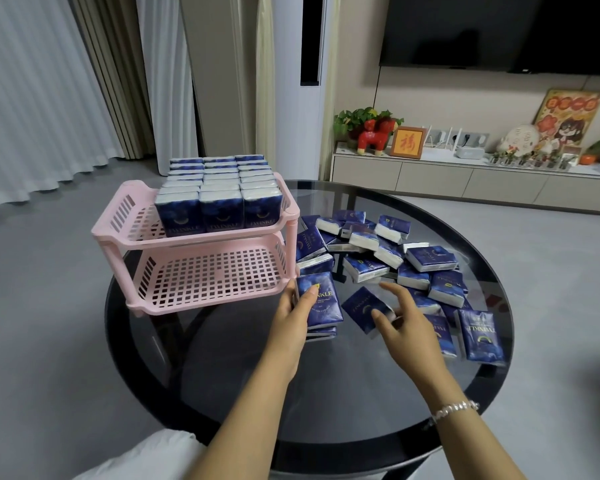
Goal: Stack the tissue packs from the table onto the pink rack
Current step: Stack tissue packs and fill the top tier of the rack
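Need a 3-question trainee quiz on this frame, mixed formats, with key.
1. True or false: the lower tier of the pink rack already holds tissue packs.
2. Which hand grips a small stack of packs beside the rack? A) left hand B) right hand C) neither
3. Fill in: the loose packs lie in a heap on the round glass ____.

Key:
1. False. Only the upper tier holds packs, standing upright in rows.
2. A. The right hand reaches, fingers spread, at a single pack.
3. Table.
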A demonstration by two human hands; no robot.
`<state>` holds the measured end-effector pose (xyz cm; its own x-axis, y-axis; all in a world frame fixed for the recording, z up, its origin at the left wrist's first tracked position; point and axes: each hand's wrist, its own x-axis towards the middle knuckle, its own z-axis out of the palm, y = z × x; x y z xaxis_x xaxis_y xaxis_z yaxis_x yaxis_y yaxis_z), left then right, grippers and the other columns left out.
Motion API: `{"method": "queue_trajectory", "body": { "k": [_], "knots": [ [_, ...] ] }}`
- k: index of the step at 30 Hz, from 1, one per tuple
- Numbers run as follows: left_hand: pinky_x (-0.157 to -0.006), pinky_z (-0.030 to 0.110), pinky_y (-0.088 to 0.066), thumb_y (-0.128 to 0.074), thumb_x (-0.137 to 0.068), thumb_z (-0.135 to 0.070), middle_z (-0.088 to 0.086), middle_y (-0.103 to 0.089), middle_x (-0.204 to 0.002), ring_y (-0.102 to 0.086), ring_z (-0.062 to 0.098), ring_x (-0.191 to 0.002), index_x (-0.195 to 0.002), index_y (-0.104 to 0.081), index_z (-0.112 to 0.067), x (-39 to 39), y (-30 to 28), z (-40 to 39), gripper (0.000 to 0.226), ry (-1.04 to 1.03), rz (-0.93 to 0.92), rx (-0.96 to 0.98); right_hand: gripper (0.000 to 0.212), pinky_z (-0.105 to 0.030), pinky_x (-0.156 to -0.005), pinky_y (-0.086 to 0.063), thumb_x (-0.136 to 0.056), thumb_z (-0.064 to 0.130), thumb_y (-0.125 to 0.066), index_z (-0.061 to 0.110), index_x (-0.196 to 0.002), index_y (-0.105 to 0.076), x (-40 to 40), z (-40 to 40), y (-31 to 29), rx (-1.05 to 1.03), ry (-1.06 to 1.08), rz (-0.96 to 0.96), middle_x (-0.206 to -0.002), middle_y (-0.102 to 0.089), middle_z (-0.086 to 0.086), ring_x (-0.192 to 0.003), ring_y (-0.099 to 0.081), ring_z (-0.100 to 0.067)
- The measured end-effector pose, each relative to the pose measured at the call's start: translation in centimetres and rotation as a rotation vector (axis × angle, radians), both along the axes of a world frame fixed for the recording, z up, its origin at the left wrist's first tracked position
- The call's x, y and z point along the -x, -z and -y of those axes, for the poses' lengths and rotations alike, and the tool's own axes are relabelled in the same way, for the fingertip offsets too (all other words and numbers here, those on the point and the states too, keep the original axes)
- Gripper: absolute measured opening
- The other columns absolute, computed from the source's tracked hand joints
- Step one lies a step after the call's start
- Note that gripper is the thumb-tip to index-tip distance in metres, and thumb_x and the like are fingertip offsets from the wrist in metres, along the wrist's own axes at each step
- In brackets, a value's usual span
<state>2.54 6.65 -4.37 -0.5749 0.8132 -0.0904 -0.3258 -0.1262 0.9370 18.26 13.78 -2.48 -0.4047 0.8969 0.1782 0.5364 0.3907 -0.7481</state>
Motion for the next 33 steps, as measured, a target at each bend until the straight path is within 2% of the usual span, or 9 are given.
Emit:
{"method": "queue_trajectory", "body": {
  "k": [4,7,12,19,21,24,27,30,33],
  "knots": [
    [-0.106,0.047,-0.041,-0.058,-0.092,-0.026,0.001,-0.064,-0.124,-0.061,0.020,-0.115,-0.126,-0.056,-0.026,0.1,0.1,-0.1,0.034,-0.009,0.001,0.003,0.016,-0.012,-0.049,-0.044,-0.094,0.022,-0.053,0.031,-0.105,-0.062,-0.4,0.3,-0.8,0.120,-0.044,-0.183,-0.076,-0.064,-0.003,-0.058,-0.063,-0.005],
    [-0.106,0.047,-0.042,-0.057,-0.092,-0.025,0.001,-0.065,-0.124,-0.061,0.020,-0.114,-0.121,-0.058,-0.028,0.3,0.1,0.0,0.029,-0.008,0.002,0.005,0.015,-0.016,-0.053,-0.050,-0.093,0.024,-0.055,0.019,-0.094,-0.069,-0.4,0.4,-1.4,0.301,-0.061,-0.279,-0.074,-0.067,-0.006,-0.056,-0.064,-0.009],
    [-0.106,0.046,-0.042,-0.057,-0.093,-0.023,0.002,-0.065,-0.123,-0.061,0.019,-0.113,-0.122,-0.057,-0.026,0.4,0.0,0.1,0.030,-0.026,0.024,-0.008,0.019,-0.021,-0.059,-0.052,-0.088,0.023,-0.062,0.017,-0.107,-0.065,-1.0,0.4,-2.3,0.488,-0.205,-0.321,-0.080,-0.065,-0.005,-0.062,-0.064,-0.013],
    [-0.108,0.045,-0.041,-0.058,-0.092,-0.024,0.001,-0.064,-0.124,-0.060,0.019,-0.116,-0.124,-0.057,-0.025,0.6,0.1,0.2,0.032,-0.026,0.013,-0.010,0.009,-0.016,-0.050,-0.035,-0.090,0.031,-0.059,0.024,-0.096,-0.062,-0.7,-0.1,-3.6,0.191,-0.229,-0.100,-0.060,-0.054,0.005,-0.049,-0.046,-0.004],
    [-0.109,0.043,-0.039,-0.058,-0.092,-0.024,-0.001,-0.064,-0.125,-0.058,0.017,-0.118,-0.120,-0.059,-0.028,0.7,0.2,0.3,0.027,-0.014,-0.024,-0.010,0.025,-0.023,-0.053,-0.032,-0.091,0.040,-0.053,0.017,-0.087,-0.063,-0.5,-0.4,-3.7,0.098,-0.177,-0.084,-0.062,-0.049,-0.003,-0.055,-0.043,-0.009],
    [-0.113,0.042,-0.033,-0.060,-0.090,-0.034,-0.008,-0.059,-0.131,-0.052,0.013,-0.125,-0.126,-0.055,-0.034,0.7,0.2,0.5,0.037,0.034,-0.086,0.021,0.044,-0.026,-0.064,-0.040,-0.092,0.048,-0.044,0.010,-0.085,-0.063,0.0,-0.4,-4.2,0.161,-0.174,-0.150,-0.077,-0.060,-0.005,-0.069,-0.054,-0.010],
    [-0.115,0.043,-0.029,-0.065,-0.077,-0.050,-0.013,-0.046,-0.144,-0.043,0.011,-0.133,-0.139,-0.040,-0.043,0.6,0.0,0.6,0.067,0.120,-0.093,0.034,0.041,-0.017,-0.056,-0.040,-0.094,0.047,-0.042,0.013,-0.080,-0.062,0.9,0.1,-4.4,0.219,-0.203,-0.179,-0.066,-0.059,0.007,-0.059,-0.054,-0.002],
    [-0.115,0.042,-0.030,-0.057,-0.090,-0.042,-0.014,-0.042,-0.146,-0.043,0.011,-0.133,-0.139,-0.033,-0.052,0.2,-0.3,0.6,0.055,0.175,-0.094,0.051,0.040,-0.037,-0.069,-0.049,-0.093,0.045,-0.047,0.010,-0.083,-0.066,2.2,0.3,-3.7,0.217,-0.179,-0.250,-0.078,-0.069,-0.006,-0.075,-0.064,-0.022],
    [-0.115,0.042,-0.029,-0.059,-0.077,-0.061,-0.014,-0.041,-0.147,-0.042,0.011,-0.133,-0.124,-0.039,-0.067,0.2,-0.4,0.6,0.051,0.204,-0.114,0.074,0.032,-0.027,-0.068,-0.048,-0.090,0.039,-0.054,0.011,-0.085,-0.068,3.2,0.8,-3.2,0.217,-0.127,-0.333,-0.081,-0.071,-0.004,-0.075,-0.064,-0.015]
  ]
}}
